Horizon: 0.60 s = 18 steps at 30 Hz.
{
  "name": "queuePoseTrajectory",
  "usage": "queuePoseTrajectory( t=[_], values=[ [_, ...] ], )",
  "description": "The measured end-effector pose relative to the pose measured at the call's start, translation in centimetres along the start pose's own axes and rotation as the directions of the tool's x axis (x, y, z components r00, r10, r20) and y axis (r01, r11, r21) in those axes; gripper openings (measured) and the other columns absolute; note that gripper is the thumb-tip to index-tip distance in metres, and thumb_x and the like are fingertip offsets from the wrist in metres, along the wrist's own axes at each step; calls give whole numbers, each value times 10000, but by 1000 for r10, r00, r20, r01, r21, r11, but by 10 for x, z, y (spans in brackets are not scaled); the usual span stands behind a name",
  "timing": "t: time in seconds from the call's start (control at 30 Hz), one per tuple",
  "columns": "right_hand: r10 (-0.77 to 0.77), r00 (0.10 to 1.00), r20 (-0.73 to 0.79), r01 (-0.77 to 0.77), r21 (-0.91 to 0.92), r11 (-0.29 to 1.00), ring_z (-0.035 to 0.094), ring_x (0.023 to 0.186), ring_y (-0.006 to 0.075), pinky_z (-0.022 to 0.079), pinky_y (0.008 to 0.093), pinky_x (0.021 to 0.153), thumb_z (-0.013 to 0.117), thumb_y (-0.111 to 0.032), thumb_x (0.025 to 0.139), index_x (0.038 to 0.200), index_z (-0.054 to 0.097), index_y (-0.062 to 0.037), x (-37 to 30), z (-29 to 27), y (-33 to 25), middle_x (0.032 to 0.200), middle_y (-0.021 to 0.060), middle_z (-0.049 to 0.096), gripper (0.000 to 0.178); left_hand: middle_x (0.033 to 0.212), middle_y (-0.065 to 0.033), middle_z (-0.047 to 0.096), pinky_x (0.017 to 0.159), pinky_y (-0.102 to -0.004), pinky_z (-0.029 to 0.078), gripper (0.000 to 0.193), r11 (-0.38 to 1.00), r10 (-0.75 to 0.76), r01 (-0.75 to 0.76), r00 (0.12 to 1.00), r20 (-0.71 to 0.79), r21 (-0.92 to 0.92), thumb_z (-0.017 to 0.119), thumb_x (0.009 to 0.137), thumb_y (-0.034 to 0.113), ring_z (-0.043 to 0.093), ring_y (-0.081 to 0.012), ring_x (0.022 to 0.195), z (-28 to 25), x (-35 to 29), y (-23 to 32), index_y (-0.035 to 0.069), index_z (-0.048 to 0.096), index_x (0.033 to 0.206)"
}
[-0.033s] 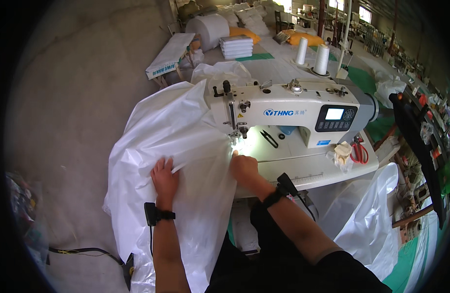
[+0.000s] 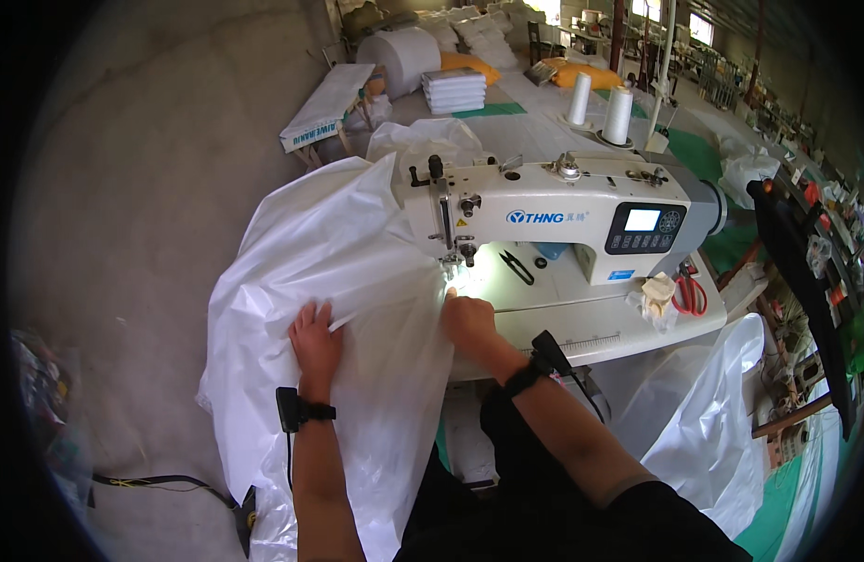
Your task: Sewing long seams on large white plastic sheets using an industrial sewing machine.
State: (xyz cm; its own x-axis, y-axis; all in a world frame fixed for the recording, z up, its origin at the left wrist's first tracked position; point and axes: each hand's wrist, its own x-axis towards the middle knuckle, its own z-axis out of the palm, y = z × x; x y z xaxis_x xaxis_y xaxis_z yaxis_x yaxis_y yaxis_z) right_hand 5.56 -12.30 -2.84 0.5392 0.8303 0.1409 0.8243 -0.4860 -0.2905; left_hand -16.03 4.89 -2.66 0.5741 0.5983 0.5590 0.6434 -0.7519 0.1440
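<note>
A large white plastic sheet (image 2: 310,244) hangs in folds over the left end of a white sewing machine (image 2: 544,201). My left hand (image 2: 316,345) rests flat on the sheet, its fingers apart. Close below the lit needle area, my right hand (image 2: 469,328) is closed at the sheet's right edge, the index finger and thumb toward the presser foot (image 2: 450,266). The curled fingers hide just how they grip the edge. Black thread snips (image 2: 517,267) and a small black round part (image 2: 541,262) lie on the machine bed (image 2: 563,304).
Red-handled scissors (image 2: 692,294) and a crumpled beige cloth (image 2: 657,292) lie at the bed's right end. Two white thread cones (image 2: 618,114) stand behind the machine. More white sheeting (image 2: 704,421) hangs at the lower right. A black cable (image 2: 160,480) crosses the floor at left.
</note>
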Motion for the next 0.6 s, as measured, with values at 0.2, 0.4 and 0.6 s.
queuePoseTrajectory(
  t=[0.2,0.4,0.6],
  values=[
    [-31,999,-26,30,-51,998,667,664,249,502,375,559,463,-94,831,1118,540,88,10,2,3,704,111,666,348,1225,-164,534,981,-446,343,433,1000,14,-14,1000,-7,5,669,731,114,475,-333,1164,9,8,-8,85,592,1156],
    [-50,998,33,52,-64,997,669,688,278,506,402,567,418,-129,872,1160,510,61,14,3,3,745,128,674,357,1171,-165,561,984,-449,352,361,998,51,-49,996,-75,27,564,767,40,486,-346,1141,11,6,-27,61,609,1125],
    [-67,998,19,68,-68,995,671,717,274,507,391,576,423,-129,861,1220,475,61,6,-2,7,782,128,680,410,1117,-122,577,1027,-503,313,354,908,171,-104,976,-132,407,538,749,55,502,-319,1115,-56,-1,-49,84,624,1091]
  ],
)
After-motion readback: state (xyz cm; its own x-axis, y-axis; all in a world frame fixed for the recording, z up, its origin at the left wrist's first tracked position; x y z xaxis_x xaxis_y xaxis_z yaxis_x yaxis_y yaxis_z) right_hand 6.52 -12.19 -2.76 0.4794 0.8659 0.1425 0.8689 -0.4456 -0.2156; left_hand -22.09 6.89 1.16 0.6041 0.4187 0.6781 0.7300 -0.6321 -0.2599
